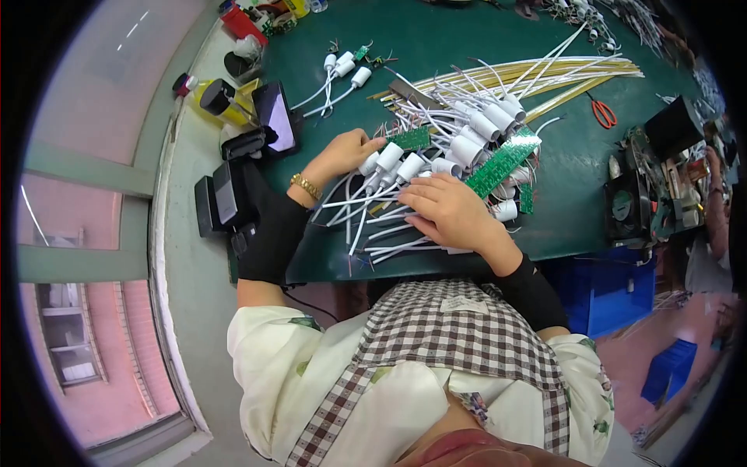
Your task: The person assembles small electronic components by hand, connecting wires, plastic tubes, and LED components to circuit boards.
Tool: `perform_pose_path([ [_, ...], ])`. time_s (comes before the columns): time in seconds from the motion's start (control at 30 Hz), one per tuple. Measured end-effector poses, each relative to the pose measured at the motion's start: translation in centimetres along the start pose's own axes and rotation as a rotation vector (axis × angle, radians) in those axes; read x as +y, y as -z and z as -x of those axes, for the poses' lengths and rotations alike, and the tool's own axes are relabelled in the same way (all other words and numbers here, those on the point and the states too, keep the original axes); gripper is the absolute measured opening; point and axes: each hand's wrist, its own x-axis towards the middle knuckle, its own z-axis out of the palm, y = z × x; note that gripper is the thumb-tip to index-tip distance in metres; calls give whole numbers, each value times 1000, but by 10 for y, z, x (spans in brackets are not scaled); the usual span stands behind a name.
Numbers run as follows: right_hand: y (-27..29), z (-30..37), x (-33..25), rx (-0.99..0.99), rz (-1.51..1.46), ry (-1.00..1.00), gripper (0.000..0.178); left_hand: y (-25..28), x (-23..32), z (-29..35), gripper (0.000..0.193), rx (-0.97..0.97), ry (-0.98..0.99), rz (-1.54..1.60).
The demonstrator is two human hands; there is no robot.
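A dark green work surface filled most of the view, its near edge running just in front of the person's checked apron. The main heap of white plastic cylinders with cable leads lay on it between and beyond the two hands, the loose leads fanning toward the near edge.

The left hand was at the heap's left side, its fingers drawn together at the end of a small green circuit board; whether they were clamped on it could not be told. The right hand lay palm down over the near cylinders and leads, thumb apart from the fingers; whether anything was gripped beneath could not be told. A long green circuit-board panel slanted across the heap just beyond it.

Farther back lay a spread of white and yellowish strips, with red-handled scissors near its right end. A smaller group of cylinders lay apart at the far left, and a smartphone leaned near the left edge.

Along the left ran a pale window ledge, with a window beside it showing a pink wall outside. On the right, a black fan stood on the surface, a blue bin sat below, and another blue container rested on the pinkish floor.
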Motion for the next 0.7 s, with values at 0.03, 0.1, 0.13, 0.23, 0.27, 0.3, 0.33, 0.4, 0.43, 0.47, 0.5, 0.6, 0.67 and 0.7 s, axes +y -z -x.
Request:
perform_pose_path([
  [0.03, 1, -1, 0, 19, 0, -2, 29, -7, 1, 6, 51, 87, -5, 81],
  [0.1, 0, -2, 0, 31, -1, -3, 27, -18, 5, 17, 47, 176, -7, 169],
  [0.13, -1, -1, -1, 22, -7, -6, 26, -21, 8, 22, 46, 168, 1, 432],
  [0.23, -1, 0, -4, 10, -24, 4, 26, -33, 13, 28, 42, 182, -29, 887],
  [0.27, 0, 1, -4, 6, -37, 16, 27, -32, 9, 32, 37, 201, -48, 851],
  [0.3, 3, 4, -2, 1, -42, 22, 28, -30, 13, 36, 31, 215, -73, 817],
  [0.33, 2, 7, 0, 56, -102, 51, 29, -33, 13, 39, 31, 211, -84, 817],
  [0.4, 0, 9, -3, 268, -156, -29, 28, -43, 13, 46, 17, 629, -190, 909],
  [0.43, 1, 11, -4, 477, -215, -109, 28, -42, 15, 56, 12, 681, -256, 820],
  [0.47, 3, 10, -3, 539, -289, -226, 35, -42, 19, 64, 11, 711, -358, 946],
  [0.5, 3, 4, -4, 569, -470, -374, 44, -41, 24, 76, 10, 749, -454, 1067],
  [0.6, 3, -4, 8, 471, -455, -471, 57, -22, 29, 108, 17, 583, -430, 1098],
  [0.67, 3, -8, 9, 249, -593, -515, 70, -21, 39, 123, 23, 514, -471, 1165],
  [0.7, 5, -11, 7, 243, -594, -510, 70, -21, 40, 130, 29, 450, -512, 1225],
])
